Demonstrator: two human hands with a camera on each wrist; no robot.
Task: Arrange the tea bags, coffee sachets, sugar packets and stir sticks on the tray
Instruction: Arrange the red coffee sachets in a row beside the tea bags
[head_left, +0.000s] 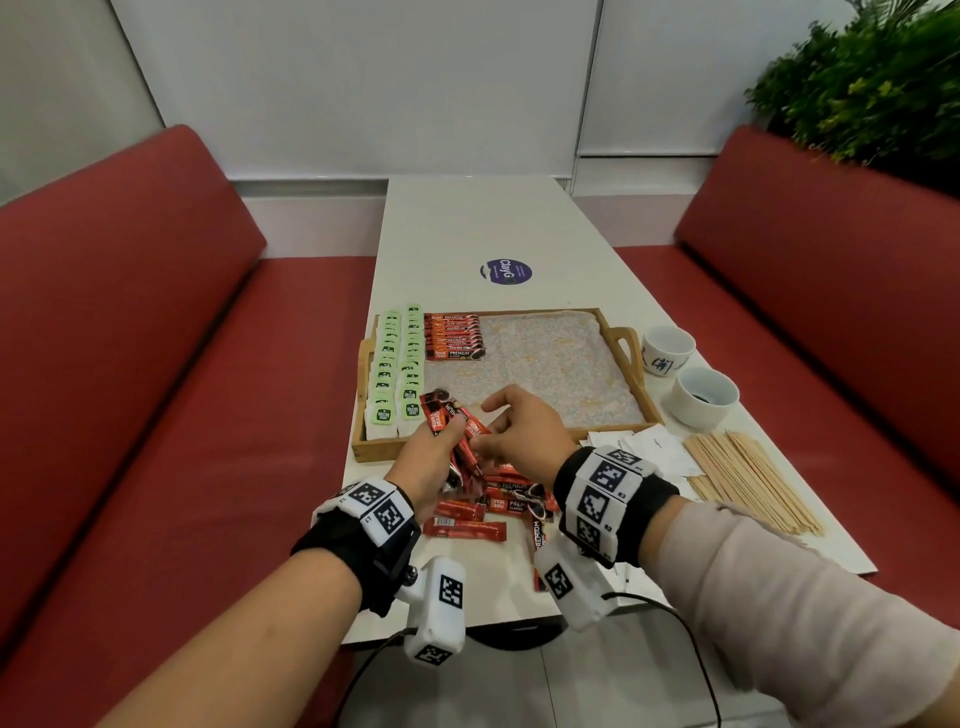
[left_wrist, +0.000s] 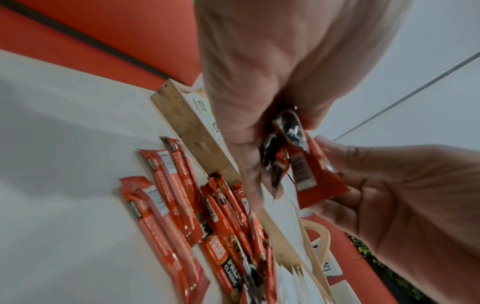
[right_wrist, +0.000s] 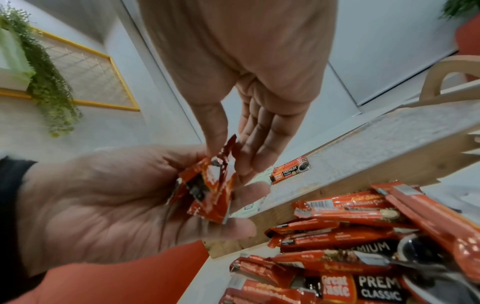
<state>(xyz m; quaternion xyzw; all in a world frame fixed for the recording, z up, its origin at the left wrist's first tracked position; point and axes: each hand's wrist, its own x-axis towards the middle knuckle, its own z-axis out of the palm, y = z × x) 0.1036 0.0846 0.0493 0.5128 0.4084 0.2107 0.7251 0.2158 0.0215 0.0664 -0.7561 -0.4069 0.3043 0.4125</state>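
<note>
While the left hand (head_left: 434, 457) is curling its fingers round a small bundle of red coffee sachets (head_left: 451, 415), the right hand (head_left: 524, 431) is reaching in from the side, its thumb and fingers closing lightly on the top of that bundle with the forefinger stretched out straight. The two hands are meeting just over the near rim of the wooden tray (head_left: 636, 374), above a loose heap of sachets (head_left: 493, 506) lying on the white table (head_left: 467, 228).

The gripped sachets are standing tilted, their long axis running from the left palm up and away toward the tray, dark printed ends fanning out at the far end. The loose ones are lying flat, pointing in mixed directions.

The head view is showing what the wrist views are not: two overlapping columns of green tea bags (head_left: 397, 364) along the tray's left side, a neat stack of sachets (head_left: 454, 336) beside them at the far edge, white sugar packets (head_left: 649, 444) and a spread of wooden stir sticks (head_left: 748, 480) on the table to the right, and two white cups (head_left: 685, 371) beyond them.

The left wrist view is showing the lower ends of the bundle (left_wrist: 291, 160) sticking out below the curled fingers. The right wrist view is showing the thumb (right_wrist: 217, 131) pressing the crumpled top of the bundle (right_wrist: 207, 189), the fingers beside it nearly straight.
</note>
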